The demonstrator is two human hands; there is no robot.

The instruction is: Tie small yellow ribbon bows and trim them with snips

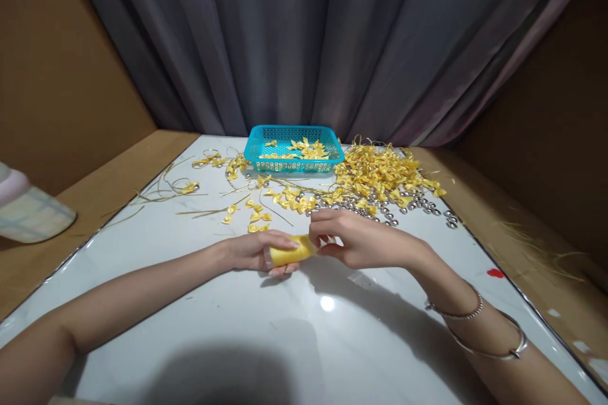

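My left hand is wrapped round a roll of yellow ribbon, which has a clear, whitish edge at its left end. Fingers and thumb of my right hand pinch at the roll's right end, seemingly on the ribbon's loose end, though the fingers partly hide it. Just beyond the hands lie several small yellow bows. Behind my right hand is a heap of yellow bows with thin gold ties, with silver, shiny, bead-like pieces along its near side.
A turquoise mesh basket with some bows in it stands at the back of the white table. Loose gold ties lie at the left. A pale checked container is at the far left. A grey curtain hangs behind.
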